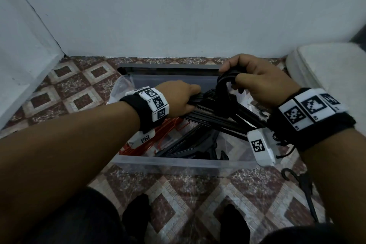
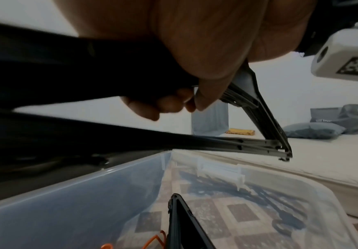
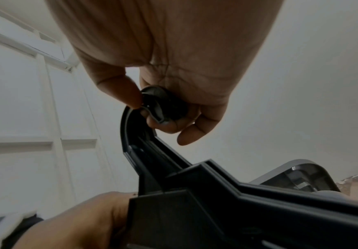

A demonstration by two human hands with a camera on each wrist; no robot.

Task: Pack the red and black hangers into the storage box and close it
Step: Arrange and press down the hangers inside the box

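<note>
A clear plastic storage box stands open on the tiled floor against the wall. Both hands hold a bundle of black hangers above it. My left hand grips the bundle's left arm, fingers curled round it. My right hand grips the hooks at the top. Red hangers lie in the box's left half, with more black hangers beside them. One black hanger lies on the floor to the right of the box.
The box's dark lid leans behind it against the wall. A white mattress lies to the right, a white door frame stands at the left. My feet are near the box's front edge.
</note>
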